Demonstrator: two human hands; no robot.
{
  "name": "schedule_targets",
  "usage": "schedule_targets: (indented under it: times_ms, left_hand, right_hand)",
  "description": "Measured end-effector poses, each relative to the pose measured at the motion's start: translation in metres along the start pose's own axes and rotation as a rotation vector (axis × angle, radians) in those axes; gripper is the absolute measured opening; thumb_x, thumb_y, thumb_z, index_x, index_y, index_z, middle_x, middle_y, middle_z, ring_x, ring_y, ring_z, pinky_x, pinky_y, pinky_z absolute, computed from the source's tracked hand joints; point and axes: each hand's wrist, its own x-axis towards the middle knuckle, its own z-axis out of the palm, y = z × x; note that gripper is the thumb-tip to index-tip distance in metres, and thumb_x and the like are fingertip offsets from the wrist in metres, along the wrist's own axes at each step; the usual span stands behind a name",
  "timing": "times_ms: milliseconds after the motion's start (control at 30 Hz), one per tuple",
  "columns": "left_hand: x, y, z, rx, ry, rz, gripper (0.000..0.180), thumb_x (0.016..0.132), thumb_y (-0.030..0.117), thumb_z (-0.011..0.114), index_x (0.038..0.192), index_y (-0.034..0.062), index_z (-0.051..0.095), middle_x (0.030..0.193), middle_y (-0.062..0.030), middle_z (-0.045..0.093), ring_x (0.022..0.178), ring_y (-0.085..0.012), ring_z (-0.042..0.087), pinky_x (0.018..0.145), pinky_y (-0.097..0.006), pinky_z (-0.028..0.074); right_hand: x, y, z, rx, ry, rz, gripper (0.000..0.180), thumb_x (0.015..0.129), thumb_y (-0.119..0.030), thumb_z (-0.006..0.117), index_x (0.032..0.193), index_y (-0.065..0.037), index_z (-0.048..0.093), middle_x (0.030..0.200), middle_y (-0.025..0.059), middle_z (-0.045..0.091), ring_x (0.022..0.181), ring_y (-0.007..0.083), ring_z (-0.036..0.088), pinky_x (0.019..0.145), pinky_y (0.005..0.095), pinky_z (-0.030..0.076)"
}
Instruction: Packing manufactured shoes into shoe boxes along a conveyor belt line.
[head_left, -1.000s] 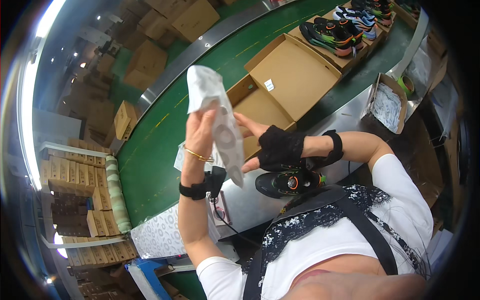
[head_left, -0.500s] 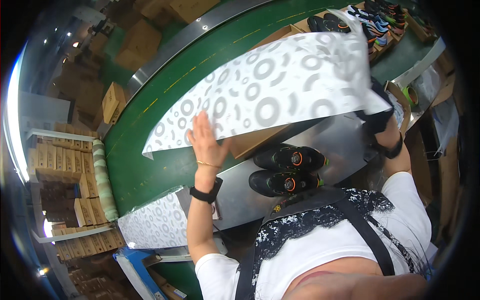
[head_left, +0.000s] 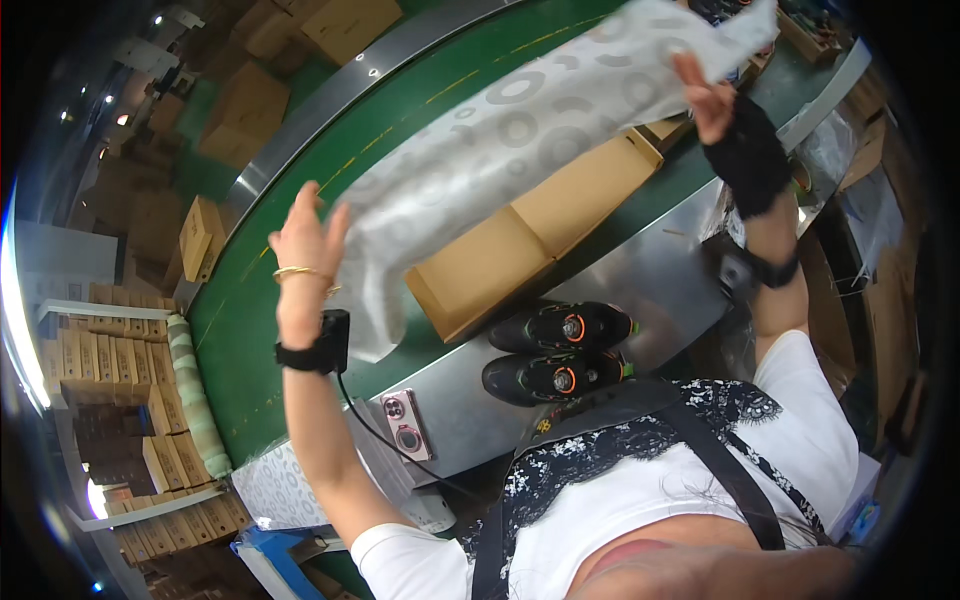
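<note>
A sheet of white wrapping paper with grey rings [head_left: 520, 115] hangs slantwise over the far side of an open cardboard box [head_left: 490, 265]. My left hand [head_left: 308, 245] is raised at the sheet's left end, thumb and fingers apart. Over at the right end, my right hand [head_left: 712, 110], in a black fingerless glove, has its fingers stretched against or just in front of the paper; motion blurs them somewhat. Close to my body, a pair of black shoes with orange dials, one shoe [head_left: 565, 328] beyond the other [head_left: 555, 378], stands on the metal ledge [head_left: 665, 270].
Under the box runs a green conveyor belt [head_left: 240, 340]. A pink phone [head_left: 405, 425] lies on the ledge, beside a black cable. At left are a stack of patterned paper [head_left: 280, 490] and shelves of shoeboxes [head_left: 100, 360]. More shoes sit at the far right.
The sheet has moved up and away, folding along its length and uncovering the box's inside. My left hand went left; my right hand went farther out. The phone came into sight.
</note>
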Motion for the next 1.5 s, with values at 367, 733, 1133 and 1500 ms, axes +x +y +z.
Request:
schedule_targets:
  times_ms: [367,733,1133,1500]
  left_hand:
    - [-0.086,0.005,0.136,0.253,-0.013,-0.010,0.056,0.067,0.046,0.059,0.113,0.0146,0.048,0.131,-0.0169,0.024,0.123,-0.0348,0.018,0.092,-0.058,0.012]
    - [-0.184,-0.139,0.215,-1.197,0.051,-1.592,0.093,0.062,0.069,0.049,0.126,0.0041,0.027,0.126,-0.0149,0.035,0.113,-0.0381,0.034,0.088,-0.057,0.023]
    - [-0.195,-0.104,0.218,-1.580,0.182,-1.262,0.048,0.083,0.030,0.046,0.115,-0.0044,0.036,0.109,-0.0156,0.049,0.094,-0.0308,0.053,0.075,-0.044,0.047]
    - [-0.186,-0.079,0.209,-1.253,0.210,-1.333,0.070,0.081,0.053,0.035,0.105,-0.0121,0.042,0.100,-0.0178,0.051,0.084,-0.0256,0.055,0.069,-0.034,0.046]
  right_hand:
    - [0.165,0.047,-0.067,-0.655,0.465,-0.236,0.032,0.081,-0.004,0.042,0.110,0.001,0.031,0.114,0.0237,0.043,0.099,0.0340,0.049,0.077,0.0301,0.044]
    - [0.088,0.114,-0.116,-2.674,-0.637,-0.287,0.073,0.064,-0.034,0.064,0.127,-0.020,0.029,0.132,0.0120,0.025,0.121,0.0239,0.024,0.089,0.0529,0.021]
    - [0.026,0.032,-0.152,-2.763,0.353,-0.231,0.055,0.064,-0.035,0.061,0.112,-0.015,0.044,0.128,0.0125,0.029,0.120,0.0288,0.023,0.087,0.0548,0.024]
    - [-0.200,0.191,-0.136,-2.047,-1.265,-0.612,0.013,0.061,-0.023,0.053,0.061,-0.011,0.060,0.057,0.0022,0.054,0.067,0.0201,0.052,0.068,0.0444,0.036]
